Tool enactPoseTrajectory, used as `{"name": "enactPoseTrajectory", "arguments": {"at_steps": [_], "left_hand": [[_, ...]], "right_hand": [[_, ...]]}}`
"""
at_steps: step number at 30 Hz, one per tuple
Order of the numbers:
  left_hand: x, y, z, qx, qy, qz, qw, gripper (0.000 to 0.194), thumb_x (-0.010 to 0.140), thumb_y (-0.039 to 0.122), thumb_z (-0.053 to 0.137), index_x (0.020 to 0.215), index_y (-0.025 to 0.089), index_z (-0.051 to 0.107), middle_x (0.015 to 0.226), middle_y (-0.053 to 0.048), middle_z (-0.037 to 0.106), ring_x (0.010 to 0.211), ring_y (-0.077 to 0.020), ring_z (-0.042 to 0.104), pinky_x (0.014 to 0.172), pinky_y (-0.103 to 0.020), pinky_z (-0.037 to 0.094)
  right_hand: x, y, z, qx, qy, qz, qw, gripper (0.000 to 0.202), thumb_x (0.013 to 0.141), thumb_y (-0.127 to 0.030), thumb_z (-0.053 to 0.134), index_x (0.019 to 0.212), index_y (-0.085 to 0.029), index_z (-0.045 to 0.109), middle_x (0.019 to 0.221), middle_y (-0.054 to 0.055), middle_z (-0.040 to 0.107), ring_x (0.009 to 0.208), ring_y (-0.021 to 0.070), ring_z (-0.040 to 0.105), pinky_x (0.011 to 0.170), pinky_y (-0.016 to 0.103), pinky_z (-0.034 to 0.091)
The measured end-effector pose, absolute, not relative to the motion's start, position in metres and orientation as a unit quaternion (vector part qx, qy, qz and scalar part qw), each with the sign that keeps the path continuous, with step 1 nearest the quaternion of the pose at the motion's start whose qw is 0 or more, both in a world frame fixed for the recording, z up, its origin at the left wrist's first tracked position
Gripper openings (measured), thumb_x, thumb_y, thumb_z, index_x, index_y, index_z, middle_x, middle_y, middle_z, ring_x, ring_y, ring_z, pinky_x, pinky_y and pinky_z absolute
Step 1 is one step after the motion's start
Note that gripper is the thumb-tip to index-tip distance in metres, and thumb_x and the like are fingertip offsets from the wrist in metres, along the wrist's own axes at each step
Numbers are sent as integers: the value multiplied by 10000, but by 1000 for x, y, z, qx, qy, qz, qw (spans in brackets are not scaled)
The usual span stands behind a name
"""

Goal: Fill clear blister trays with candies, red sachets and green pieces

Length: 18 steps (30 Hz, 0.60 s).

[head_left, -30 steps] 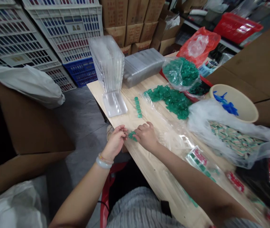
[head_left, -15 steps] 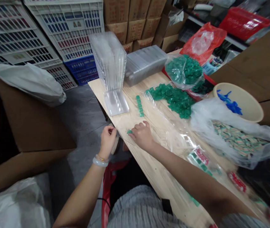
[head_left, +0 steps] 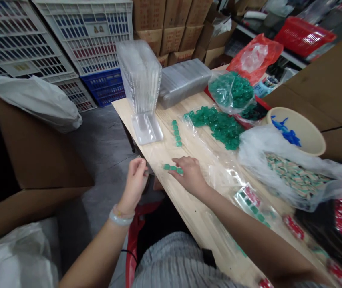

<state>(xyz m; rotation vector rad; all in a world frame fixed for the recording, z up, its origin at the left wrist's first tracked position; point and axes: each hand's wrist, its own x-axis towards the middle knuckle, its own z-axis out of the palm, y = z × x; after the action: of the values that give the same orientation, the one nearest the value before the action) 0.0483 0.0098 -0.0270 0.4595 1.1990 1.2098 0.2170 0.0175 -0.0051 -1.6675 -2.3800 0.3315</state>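
My right hand (head_left: 190,174) is low over the wooden table, its thumb and forefinger around a short row of green translucent square pieces (head_left: 173,168). My left hand (head_left: 136,178), with a pale bangle at the wrist, hovers just off the table's left edge. Its fingertips are pinched together; whatever they may hold is hidden. Farther up the table lies another straight row of green pieces (head_left: 176,133). Beside that row rests a clear plastic tray (head_left: 147,128). A loose heap of green pieces (head_left: 216,125) spreads to the right.
Tall stacked clear trays (head_left: 139,76) stand at the far corner, with more trays (head_left: 184,82) lying behind. On the right are a bag of green pieces (head_left: 231,91), a cream bowl (head_left: 312,136) and a bag of striped pieces (head_left: 297,174). An open carton (head_left: 39,148) stands at left.
My right hand has shifted slightly right, and a row of green pieces now shows at its fingers where only one piece showed before. My left hand stays pinched, almost in place.
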Motion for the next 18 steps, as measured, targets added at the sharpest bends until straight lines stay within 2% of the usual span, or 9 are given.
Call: {"name": "enactPoseTrajectory", "arguments": {"at_steps": [2,5,8,10,13,18], "left_hand": [[64,12,-13,118,417,505,746,252,795,410,468,802,168,541,817,-40,545,751,-130,522,669,-237,419],[82,16,-4,51,318,463,826,272,803,377,460,823,131,576,855,-73,589,813,-139,554,720,-241,435],[87,17,-5,85,311,461,827,163,729,197,547,859,118,605,890,-69,617,829,-133,570,757,-239,436],[86,15,-10,141,342,458,808,202,669,113,582,867,106,622,894,-68,630,810,-134,577,758,-251,441],[84,13,-15,216,389,444,778,231,655,141,629,881,96,640,865,-72,643,750,-133,582,706,-259,455],[88,12,-17,227,409,455,758,275,623,187,686,882,105,642,795,-43,648,634,-87,573,666,-229,468]], "right_hand": [[213,10,0,-540,-813,160,148,292,802,-299,524,1059,-165,562,914,81,589,877,196,514,774,332,371],[212,6,-1,-542,-787,216,200,209,797,-177,495,987,-156,579,893,83,586,856,179,531,757,316,420],[218,8,-5,-552,-741,263,278,225,777,-158,509,997,-176,557,896,60,598,825,159,553,746,306,452],[222,10,-6,-553,-711,292,321,214,778,-164,511,987,-185,550,879,41,607,779,140,567,719,286,467],[224,10,-4,-542,-711,288,343,162,802,-181,481,937,-186,571,839,37,598,751,131,568,694,271,475],[220,4,-2,-546,-760,169,311,216,837,-194,422,962,-151,593,839,85,586,778,170,561,702,312,484]]}}
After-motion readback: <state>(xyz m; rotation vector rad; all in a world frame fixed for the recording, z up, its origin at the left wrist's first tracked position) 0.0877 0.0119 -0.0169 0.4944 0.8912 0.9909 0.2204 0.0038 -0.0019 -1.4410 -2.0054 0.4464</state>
